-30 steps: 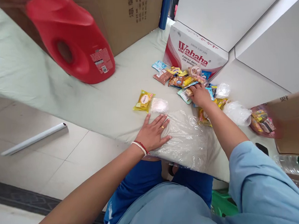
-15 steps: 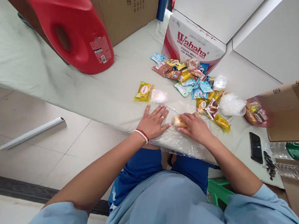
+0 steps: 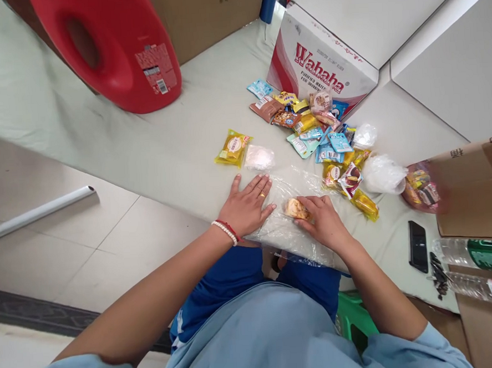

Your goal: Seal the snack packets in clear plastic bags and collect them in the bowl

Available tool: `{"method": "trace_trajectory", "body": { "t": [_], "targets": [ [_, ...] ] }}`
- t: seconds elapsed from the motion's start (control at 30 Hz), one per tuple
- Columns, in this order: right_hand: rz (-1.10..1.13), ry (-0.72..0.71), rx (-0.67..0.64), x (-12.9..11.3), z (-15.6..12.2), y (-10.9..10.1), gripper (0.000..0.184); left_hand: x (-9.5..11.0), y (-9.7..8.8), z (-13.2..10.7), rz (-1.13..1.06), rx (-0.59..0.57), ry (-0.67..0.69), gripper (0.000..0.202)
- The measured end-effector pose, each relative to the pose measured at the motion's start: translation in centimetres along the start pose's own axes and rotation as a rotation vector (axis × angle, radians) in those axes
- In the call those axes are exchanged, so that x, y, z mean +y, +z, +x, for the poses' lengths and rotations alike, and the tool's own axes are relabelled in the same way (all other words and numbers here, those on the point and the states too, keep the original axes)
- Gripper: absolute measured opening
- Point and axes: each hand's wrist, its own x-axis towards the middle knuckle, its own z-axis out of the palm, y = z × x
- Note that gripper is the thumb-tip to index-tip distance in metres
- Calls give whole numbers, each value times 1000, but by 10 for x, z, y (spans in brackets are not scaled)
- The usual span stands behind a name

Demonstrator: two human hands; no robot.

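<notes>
A clear plastic sheet (image 3: 274, 232) lies spread on the cloth-covered table and hangs over its near edge. My left hand (image 3: 246, 206) rests flat on the sheet's left side, fingers spread, holding nothing. On the right, my right hand (image 3: 321, 218) grips a small golden-brown and cream snack piece (image 3: 296, 209), thumb and fingers round its right side. It sits on the plastic. Beyond my left fingertips are a white-pink packet (image 3: 259, 157) and a yellow wrapped snack cake (image 3: 232, 147).
Several wrapped snacks (image 3: 304, 122) are heaped before a Wahaha carton (image 3: 326, 62). White plastic bundles (image 3: 382, 173) lie right of them. A red jug (image 3: 138, 57) stands at the back left; a phone (image 3: 418, 245) and bottles (image 3: 479, 254) lie at the right.
My hands stay in about the same places; the snack piece under my right hand now shows more clearly. The view has shifted slightly.
</notes>
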Motion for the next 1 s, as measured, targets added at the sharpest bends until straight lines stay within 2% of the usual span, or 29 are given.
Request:
{"method": "trace_trajectory", "body": {
  "t": [0.1,0.23,0.33,0.43,0.53,0.73,0.83,0.93,1.0],
  "targets": [
    [58,31,3,9,25,-16,45,-1,1,0,0,3,-4,63],
    [-86,179,59,37,96,-36,43,-2,1,1,4,-2,0,61],
    [-249,244,139,57,153,-35,50,-3,1,1,10,-9,-4,61],
    [-309,268,188,69,187,-26,49,-2,0,2,15,-18,-8,59],
    [-313,280,173,74,192,-16,45,-2,0,2,20,-21,-12,60],
    [-276,223,186,76,159,-4,30,-2,-2,2,34,-28,-12,60],
    [-280,215,203,75,153,1,36,-2,-2,2,40,-19,-11,60],
    [-326,254,206,74,160,1,48,-2,-2,3,40,-25,-12,60],
    [-359,277,182,71,167,-2,47,-2,-1,3,36,-36,-14,60]
  ]
}}
